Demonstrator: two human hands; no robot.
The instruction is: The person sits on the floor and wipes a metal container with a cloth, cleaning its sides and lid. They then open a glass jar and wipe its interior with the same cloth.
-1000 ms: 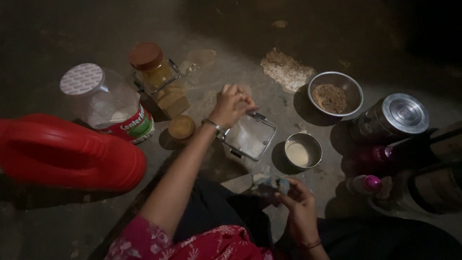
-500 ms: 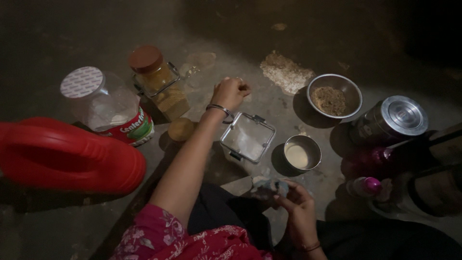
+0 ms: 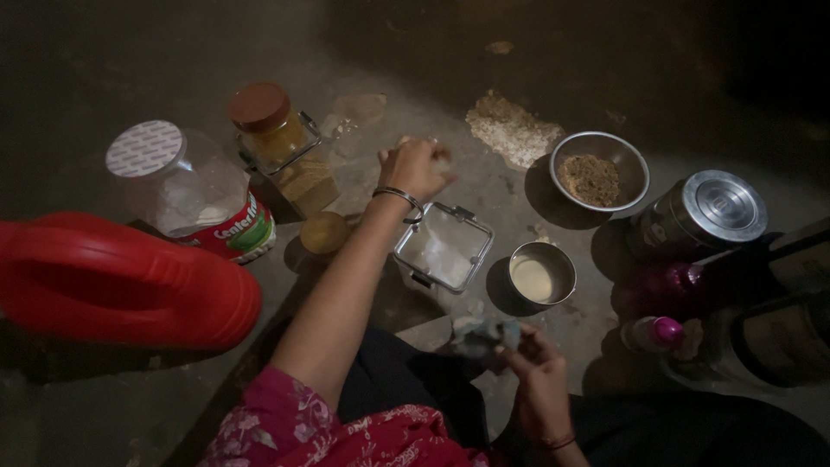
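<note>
At centre frame the left hand (image 3: 418,167) is curled into a loose fist above a square clear container (image 3: 443,248) with metal clips; whether the fingers pinch anything I cannot tell. Low in the frame the right hand (image 3: 534,367) is closed around a small crumpled packet (image 3: 484,333). At upper left stand a clear plastic jar (image 3: 186,190) with a white lid and a red-and-green label, and a brown-lidded spice jar (image 3: 275,130). A red jug (image 3: 121,281) lies at left. Right of centre sit a small steel cup (image 3: 541,273) and a steel bowl (image 3: 600,171) of brown powder.
</note>
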